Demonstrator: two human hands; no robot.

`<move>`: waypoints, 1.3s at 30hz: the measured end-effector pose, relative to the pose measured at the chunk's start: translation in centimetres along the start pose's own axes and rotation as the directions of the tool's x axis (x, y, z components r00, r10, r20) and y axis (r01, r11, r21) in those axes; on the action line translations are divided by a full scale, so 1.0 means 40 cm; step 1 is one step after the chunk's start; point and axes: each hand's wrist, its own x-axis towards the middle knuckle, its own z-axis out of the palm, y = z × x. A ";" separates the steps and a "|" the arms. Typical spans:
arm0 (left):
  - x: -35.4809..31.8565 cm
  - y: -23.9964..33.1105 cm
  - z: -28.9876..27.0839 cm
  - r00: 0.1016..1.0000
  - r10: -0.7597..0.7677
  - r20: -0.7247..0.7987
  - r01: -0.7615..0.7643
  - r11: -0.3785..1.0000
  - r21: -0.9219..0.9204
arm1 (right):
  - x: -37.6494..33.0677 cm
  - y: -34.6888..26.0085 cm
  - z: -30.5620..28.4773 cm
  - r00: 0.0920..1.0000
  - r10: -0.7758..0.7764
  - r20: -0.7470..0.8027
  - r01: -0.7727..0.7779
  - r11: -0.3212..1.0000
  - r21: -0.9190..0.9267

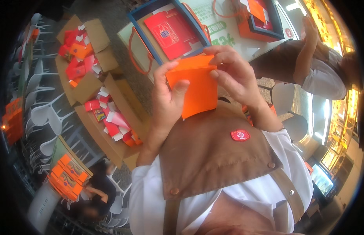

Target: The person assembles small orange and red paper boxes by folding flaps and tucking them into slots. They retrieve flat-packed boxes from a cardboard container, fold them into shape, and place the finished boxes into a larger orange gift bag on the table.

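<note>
In front of my brown apron I hold a small orange box [197,92] up between both hands. My left hand [168,94] grips its left side, the thumb lying on the near face. My right hand [235,74] pinches the upper right corner, with fingers along the top edge. The box's far side is hidden. Just beyond it, a blue-rimmed gift box [139,24] with orange cord handles sits on the table. Inside that lies a flat red carton [172,33].
A second gift box [264,37] stands at the table's [225,25] far right, beside a co-worker in a brown apron [276,62]. At my left are cardboard cartons [107,84] full of red and orange boxes. White chairs [52,115] line the left.
</note>
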 end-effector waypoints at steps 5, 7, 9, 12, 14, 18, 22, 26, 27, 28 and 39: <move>0.018 -0.004 -0.007 0.990 0.136 0.020 -0.138 0.973 0.188 | 0.006 0.002 -0.020 0.999 -0.022 0.049 0.030 0.985 -0.172; 0.023 -0.024 -0.009 0.989 0.146 0.012 -0.146 0.977 0.154 | 0.022 0.012 -0.019 0.997 -0.048 0.061 0.059 0.980 -0.191; 0.020 -0.029 -0.012 0.995 0.094 -0.018 -0.091 0.990 0.106 | 0.027 0.010 -0.009 0.998 -0.014 0.062 0.023 0.988 -0.155; 0.024 -0.037 -0.008 0.995 0.087 -0.058 -0.082 0.994 0.074 | 0.025 -0.002 0.010 0.999 0.036 0.030 -0.033 0.996 -0.085; 0.030 -0.043 -0.010 0.994 0.076 -0.079 -0.073 0.996 0.047 | 0.026 0.006 0.022 0.996 0.078 0.045 -0.076 0.995 -0.060; 0.026 -0.054 -0.009 0.992 0.050 -0.112 -0.050 0.999 0.003 | 0.036 0.048 0.039 0.993 0.116 0.031 -0.117 0.993 0.017; 0.053 -0.032 -0.009 0.994 0.020 -0.103 -0.049 0.958 -0.284 | 0.069 0.077 0.043 0.962 0.261 -0.081 -0.246 0.956 0.156; 0.029 -0.045 -0.057 0.986 -0.165 -0.012 0.140 0.868 -0.476 | 0.133 0.059 0.097 0.948 0.317 0.021 -0.314 0.924 0.216; 0.020 -0.080 -0.066 0.979 -0.190 -0.069 0.134 0.865 -0.484 | 0.119 0.075 0.119 0.948 0.311 0.062 -0.315 0.905 0.286; 0.008 -0.114 -0.063 0.965 -0.225 -0.133 0.131 0.858 -0.496 | 0.103 0.083 0.142 0.942 0.315 0.112 -0.335 0.874 0.353; -0.162 -0.198 -0.129 0.888 -0.224 -0.401 0.068 0.927 -0.368 | 0.063 0.155 0.257 0.765 0.475 0.434 -0.516 0.856 -0.027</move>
